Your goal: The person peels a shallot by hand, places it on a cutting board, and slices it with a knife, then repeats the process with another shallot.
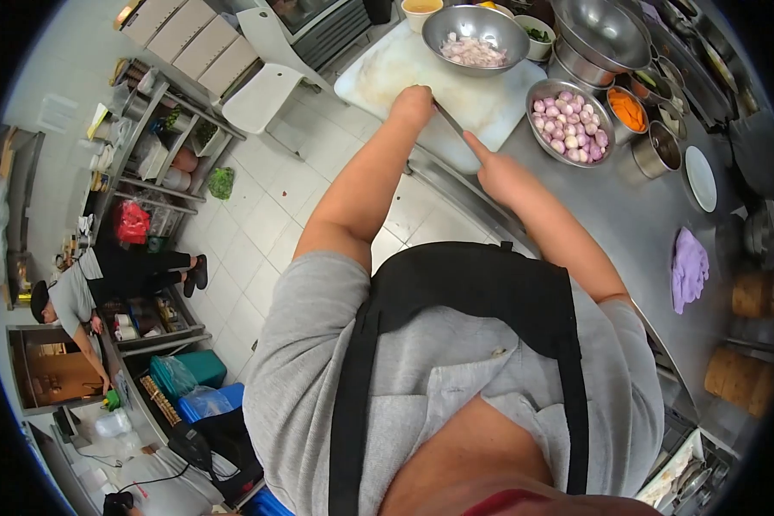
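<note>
On the white cutting board (378, 82), my left hand (413, 107) is closed with its fingers curled under. Whatever it holds, if anything, is hidden. My right hand (503, 179) grips a knife (450, 117), with the index finger stretched along the top of the blade. The blade slants across the board, and its far end reaches the left fingers. Just beyond the hands, a steel bowl (518, 43) with chopped pale shallots (473, 52) stands on the board. To the right, another steel bowl (535, 142) is full of whole peeled shallots (569, 127).
The steel counter (615, 224) carries a container of orange pieces (626, 110), a metal pot (660, 150), a white plate (701, 179) and a purple cloth (690, 268). At left are a white chair (262, 95), shelves and another person (82, 288) reaching over a counter.
</note>
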`<state>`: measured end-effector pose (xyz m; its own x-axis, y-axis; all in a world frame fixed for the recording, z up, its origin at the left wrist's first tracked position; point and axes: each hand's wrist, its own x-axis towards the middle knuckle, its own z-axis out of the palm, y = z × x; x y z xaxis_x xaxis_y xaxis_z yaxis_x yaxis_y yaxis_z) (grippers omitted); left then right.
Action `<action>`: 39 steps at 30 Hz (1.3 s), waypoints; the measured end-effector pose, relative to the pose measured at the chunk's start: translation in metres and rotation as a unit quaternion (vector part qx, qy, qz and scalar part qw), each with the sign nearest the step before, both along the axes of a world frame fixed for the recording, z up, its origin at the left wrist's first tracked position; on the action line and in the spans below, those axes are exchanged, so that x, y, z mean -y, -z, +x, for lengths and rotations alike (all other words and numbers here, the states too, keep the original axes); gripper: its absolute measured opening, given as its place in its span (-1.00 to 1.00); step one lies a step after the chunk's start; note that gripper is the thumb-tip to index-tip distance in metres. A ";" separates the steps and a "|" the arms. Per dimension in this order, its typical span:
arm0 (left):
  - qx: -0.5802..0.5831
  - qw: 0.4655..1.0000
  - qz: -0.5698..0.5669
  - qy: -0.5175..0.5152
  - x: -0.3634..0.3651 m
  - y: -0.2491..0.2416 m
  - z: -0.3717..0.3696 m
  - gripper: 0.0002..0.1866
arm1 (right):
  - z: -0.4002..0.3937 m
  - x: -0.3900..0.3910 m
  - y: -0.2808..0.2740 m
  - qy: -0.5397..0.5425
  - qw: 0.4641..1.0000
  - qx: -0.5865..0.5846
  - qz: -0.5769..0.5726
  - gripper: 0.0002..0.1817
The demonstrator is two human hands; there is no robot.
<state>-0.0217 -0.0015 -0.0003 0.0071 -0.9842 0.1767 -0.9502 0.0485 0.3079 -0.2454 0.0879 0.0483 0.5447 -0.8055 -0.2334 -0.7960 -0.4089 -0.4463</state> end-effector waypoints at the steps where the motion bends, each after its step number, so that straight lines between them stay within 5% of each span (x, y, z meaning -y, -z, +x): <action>1: 0.003 1.000 -0.023 0.007 0.000 0.003 0.001 -0.78 | 0.001 0.002 0.003 -0.006 1.000 0.018 -0.019 -0.24; 16: 0.043 0.999 -0.001 -0.002 0.000 0.004 0.001 -0.78 | -0.013 -0.016 -0.033 -0.010 0.999 -0.009 0.031 -0.27; 39: 0.015 1.000 0.021 -0.016 -0.002 0.002 0.001 -0.80 | -0.003 -0.001 0.002 0.001 0.999 0.033 -0.004 -0.24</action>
